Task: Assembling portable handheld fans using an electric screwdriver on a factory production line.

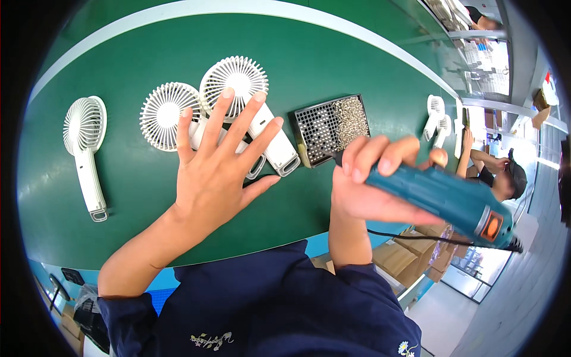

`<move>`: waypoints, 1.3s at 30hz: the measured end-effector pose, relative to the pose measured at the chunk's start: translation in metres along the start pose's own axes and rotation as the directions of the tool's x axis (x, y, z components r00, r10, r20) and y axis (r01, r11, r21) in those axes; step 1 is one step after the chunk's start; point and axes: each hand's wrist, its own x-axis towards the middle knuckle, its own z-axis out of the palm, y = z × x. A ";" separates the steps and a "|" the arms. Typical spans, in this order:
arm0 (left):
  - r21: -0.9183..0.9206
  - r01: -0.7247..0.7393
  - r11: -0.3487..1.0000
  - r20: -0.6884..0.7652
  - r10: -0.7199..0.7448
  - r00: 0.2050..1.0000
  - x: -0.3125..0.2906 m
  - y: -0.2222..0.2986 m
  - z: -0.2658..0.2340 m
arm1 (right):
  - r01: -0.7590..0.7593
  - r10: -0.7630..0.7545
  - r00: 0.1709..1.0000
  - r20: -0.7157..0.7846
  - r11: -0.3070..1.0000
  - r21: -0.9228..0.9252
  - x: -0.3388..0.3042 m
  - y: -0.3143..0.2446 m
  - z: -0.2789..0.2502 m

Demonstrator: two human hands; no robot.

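My left hand (208, 156) is spread flat with its fingers apart, over two white handheld fans lying on the green table. One fan (165, 116) is on the left, its handle partly hidden under the fingers. The other fan (238, 74) lies to its right, its handle slanting toward me. In my right hand (363, 187) is a teal electric screwdriver (437, 193), fingers wrapped round its front part. Its dark nose points left, near the front corner of a black screw tray (314, 128). Small screws (352, 122) fill the tray's right half.
Another white handheld fan (86, 143) lies at the left of the green table (309, 59). More fans (437, 116) lie at the far right edge, near a co-worker (505, 175). A black cord (410, 237) hangs below the screwdriver. Cardboard boxes (392, 259) stand below the table.
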 end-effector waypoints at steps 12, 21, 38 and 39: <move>0.006 -0.009 1.000 0.013 0.009 1.000 0.001 0.000 -0.001 | -0.183 0.098 0.947 -0.306 0.948 -0.262 0.021 0.044 -0.003; -0.008 -0.018 1.000 0.022 0.018 1.000 -0.001 -0.004 -0.006 | -0.208 0.113 0.950 -0.293 0.926 -0.315 0.018 0.047 -0.003; 0.019 -0.003 1.000 0.066 0.002 0.998 -0.014 -0.030 -0.028 | -0.004 0.015 0.975 -0.223 0.999 0.052 0.020 0.020 0.026; 0.008 -0.010 1.000 0.062 0.010 0.998 -0.013 -0.029 -0.026 | -0.019 0.032 0.983 -0.181 0.997 0.077 0.017 0.015 0.030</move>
